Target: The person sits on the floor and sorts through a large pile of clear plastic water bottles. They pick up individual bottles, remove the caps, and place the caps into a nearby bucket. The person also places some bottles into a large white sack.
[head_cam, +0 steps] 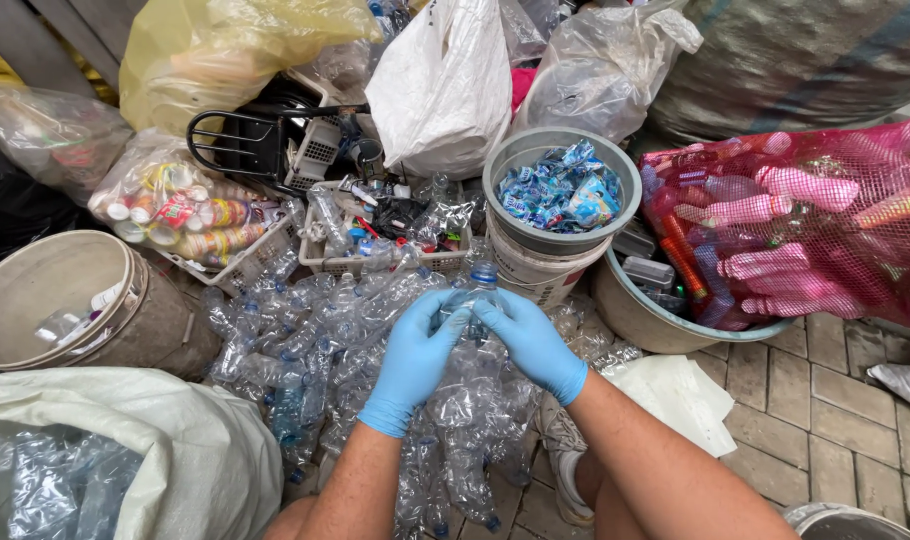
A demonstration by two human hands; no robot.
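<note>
Left hand (413,358) and right hand (531,340), both in blue gloves, pinch 1 clear plastic bottle (472,300) with a blue cap, above a heap of crushed bottles (325,340).

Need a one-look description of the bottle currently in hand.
Start at the grey bucket full of blue labels, top centre. Just below it, the gloved left hand and right hand grip one clear plastic bottle. Unlike the piled bottles, it is lifted, blue cap up.
</note>
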